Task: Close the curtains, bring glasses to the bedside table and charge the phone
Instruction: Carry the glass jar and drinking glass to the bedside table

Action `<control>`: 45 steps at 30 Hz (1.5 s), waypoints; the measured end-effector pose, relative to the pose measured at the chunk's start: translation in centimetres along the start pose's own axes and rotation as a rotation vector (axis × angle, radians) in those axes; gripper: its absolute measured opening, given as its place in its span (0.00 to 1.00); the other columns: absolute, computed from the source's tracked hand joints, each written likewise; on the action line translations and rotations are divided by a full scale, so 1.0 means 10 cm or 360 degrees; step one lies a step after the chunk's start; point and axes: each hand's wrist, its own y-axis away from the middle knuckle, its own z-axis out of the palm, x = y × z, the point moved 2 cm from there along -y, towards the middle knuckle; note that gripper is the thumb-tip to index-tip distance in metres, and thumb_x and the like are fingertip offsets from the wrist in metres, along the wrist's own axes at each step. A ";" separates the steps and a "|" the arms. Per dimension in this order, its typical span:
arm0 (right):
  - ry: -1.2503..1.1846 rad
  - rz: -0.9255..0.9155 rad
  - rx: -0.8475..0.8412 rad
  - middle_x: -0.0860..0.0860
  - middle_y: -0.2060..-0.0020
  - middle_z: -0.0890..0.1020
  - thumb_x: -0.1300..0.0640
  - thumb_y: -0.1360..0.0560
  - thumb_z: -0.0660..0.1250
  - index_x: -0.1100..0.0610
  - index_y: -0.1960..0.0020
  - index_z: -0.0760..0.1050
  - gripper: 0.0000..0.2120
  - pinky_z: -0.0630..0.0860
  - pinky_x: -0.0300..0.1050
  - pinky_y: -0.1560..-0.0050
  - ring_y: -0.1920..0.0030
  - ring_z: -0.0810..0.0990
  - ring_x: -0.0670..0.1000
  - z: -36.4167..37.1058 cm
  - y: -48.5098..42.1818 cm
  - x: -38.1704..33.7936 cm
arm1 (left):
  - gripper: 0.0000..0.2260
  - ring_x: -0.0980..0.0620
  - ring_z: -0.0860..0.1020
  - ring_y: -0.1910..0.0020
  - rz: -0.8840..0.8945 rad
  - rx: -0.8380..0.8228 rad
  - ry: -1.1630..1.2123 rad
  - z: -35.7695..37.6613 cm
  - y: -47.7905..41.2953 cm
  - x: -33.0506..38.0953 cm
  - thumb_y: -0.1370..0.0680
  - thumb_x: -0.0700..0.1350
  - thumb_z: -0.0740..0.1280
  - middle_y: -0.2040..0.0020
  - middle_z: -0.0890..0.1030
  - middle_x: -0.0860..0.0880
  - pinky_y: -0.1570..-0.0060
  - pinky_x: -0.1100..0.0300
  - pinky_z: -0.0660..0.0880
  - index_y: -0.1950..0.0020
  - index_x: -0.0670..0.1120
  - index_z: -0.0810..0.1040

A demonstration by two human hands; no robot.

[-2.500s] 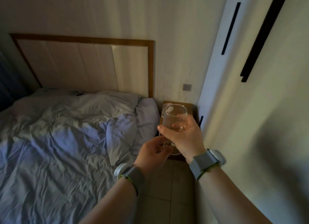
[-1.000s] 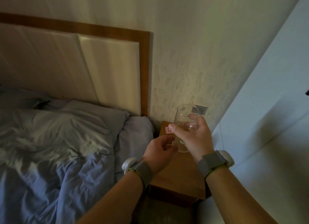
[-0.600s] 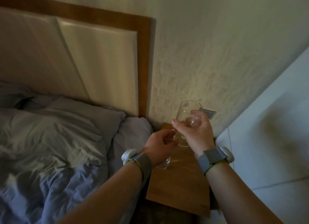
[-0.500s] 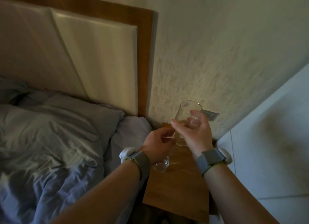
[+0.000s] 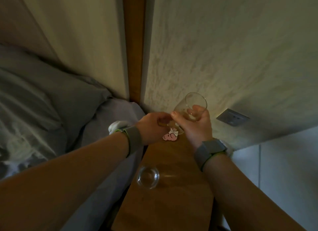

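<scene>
Second glass (image 5: 189, 108) is gripped in the curled fingers of the right hand (image 5: 196, 127), tilted rim toward the wall (image 5: 223, 49) over the bedside table (image 5: 172, 210). The left hand (image 5: 153, 125) is curled at its base, hold unclear in the dimness. The first glass (image 5: 148, 177) stands nearer.

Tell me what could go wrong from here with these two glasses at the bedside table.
The standing glass sits near the bed-side edge of the bedside table; the left hand, pulling back past it, could tip it onto the bedding. The tilted glass in the right hand is close to the wall and might knock it, or slip, while being set down.
</scene>
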 end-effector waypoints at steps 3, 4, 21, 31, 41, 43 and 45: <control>-0.0018 0.0094 -0.0074 0.47 0.40 0.81 0.51 0.33 0.85 0.45 0.30 0.70 0.37 0.84 0.47 0.43 0.44 0.84 0.48 0.15 -0.39 0.44 | 0.22 0.53 0.77 0.33 -0.0084 -0.0101 0.0003 0.11 -0.40 -0.42 0.19 0.36 0.65 0.31 0.79 0.49 0.37 0.59 0.75 0.25 0.49 0.75; -0.0024 0.0128 -0.0103 0.48 0.41 0.83 0.51 0.33 0.84 0.44 0.29 0.70 0.37 0.83 0.49 0.42 0.43 0.84 0.49 0.21 -0.50 0.60 | 0.23 0.52 0.77 0.32 -0.0108 -0.0137 -0.0013 0.16 -0.53 -0.57 0.19 0.36 0.65 0.30 0.79 0.48 0.36 0.57 0.76 0.25 0.50 0.74; -0.0131 0.0448 -0.0159 0.48 0.35 0.81 0.52 0.32 0.84 0.39 0.23 0.63 0.45 0.81 0.49 0.46 0.41 0.82 0.50 0.26 -1.19 1.98 | 0.26 0.40 0.80 0.38 -0.0196 -0.0400 -0.0255 0.90 -1.50 -1.58 0.18 0.37 0.63 0.30 0.77 0.44 0.51 0.55 0.78 0.21 0.53 0.68; 0.0172 0.0313 -0.0121 0.47 0.33 0.78 0.47 0.38 0.87 0.42 0.21 0.61 0.53 0.79 0.54 0.33 0.36 0.80 0.51 0.34 -1.18 1.97 | 0.29 0.42 0.77 0.31 -0.0216 -0.0412 -0.0090 0.98 -1.70 -2.09 0.27 0.46 0.68 0.28 0.78 0.48 0.33 0.41 0.76 0.26 0.61 0.71; 0.0068 0.0935 -0.0139 0.52 0.28 0.76 0.48 0.22 0.74 0.50 0.24 0.72 0.28 0.75 0.59 0.32 0.32 0.76 0.56 0.23 -0.08 1.86 | 0.19 0.44 0.84 0.42 -0.0672 -0.0144 0.0084 0.64 -0.42 -1.93 0.27 0.52 0.73 0.39 0.84 0.44 0.37 0.48 0.80 0.37 0.50 0.83; -0.0004 0.1076 -0.0118 0.54 0.26 0.74 0.48 0.19 0.71 0.51 0.23 0.71 0.26 0.75 0.61 0.32 0.29 0.75 0.59 0.23 0.18 1.95 | 0.14 0.41 0.84 0.42 -0.0843 -0.0142 0.0216 0.67 -0.23 -1.94 0.24 0.51 0.71 0.41 0.85 0.41 0.39 0.47 0.81 0.41 0.47 0.84; -0.0076 0.1258 -0.0080 0.55 0.26 0.73 0.47 0.18 0.69 0.50 0.22 0.70 0.26 0.77 0.62 0.38 0.28 0.73 0.61 0.26 0.45 2.01 | 0.13 0.37 0.81 0.39 -0.1062 -0.0163 0.0393 0.70 -0.04 -1.97 0.18 0.47 0.67 0.39 0.83 0.37 0.41 0.49 0.80 0.38 0.41 0.81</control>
